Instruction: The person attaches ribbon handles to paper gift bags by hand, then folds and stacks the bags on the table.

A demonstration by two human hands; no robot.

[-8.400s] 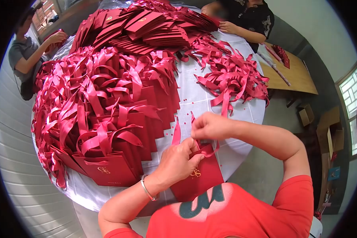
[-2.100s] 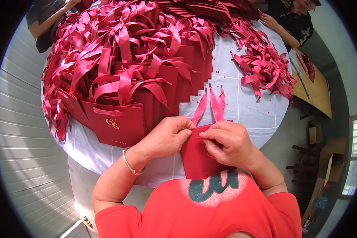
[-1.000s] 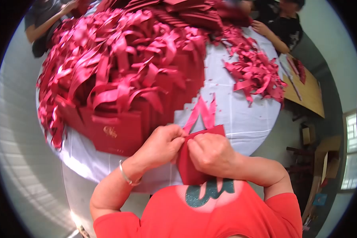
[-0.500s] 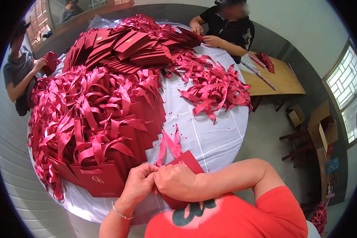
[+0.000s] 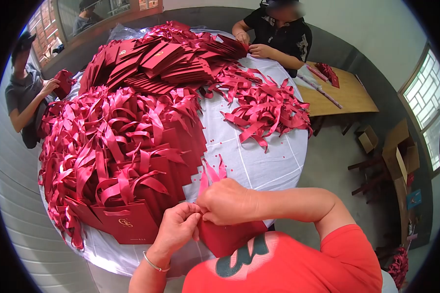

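Observation:
A dark red paper gift bag [image 5: 232,237] lies flat at the table's near edge, partly under my right forearm and against my shirt. Its upper left corner meets both hands. My left hand [image 5: 177,225] is closed in a pinch at that corner; what sits between its fingertips is hidden. Bent over the same corner, my right hand [image 5: 226,201] is closed with its knuckles up. A pink-red satin ribbon [image 5: 213,172] runs out from beneath it onto the tablecloth, in two strands. The two hands touch or nearly touch.
Finished-looking bags with ribbon handles [image 5: 115,141] crowd the left of the round table [image 5: 274,168]. Flat bags [image 5: 156,61] are stacked behind, loose ribbons [image 5: 269,110] right. One person [image 5: 278,36] works across the table, another [image 5: 29,93] at left. A wooden table [image 5: 352,95] stands beyond.
My right hand has risen slightly and moved right, its wrist bending over the bag corner. The bag has turned and slid lower toward my body. My left hand has shifted slightly right.

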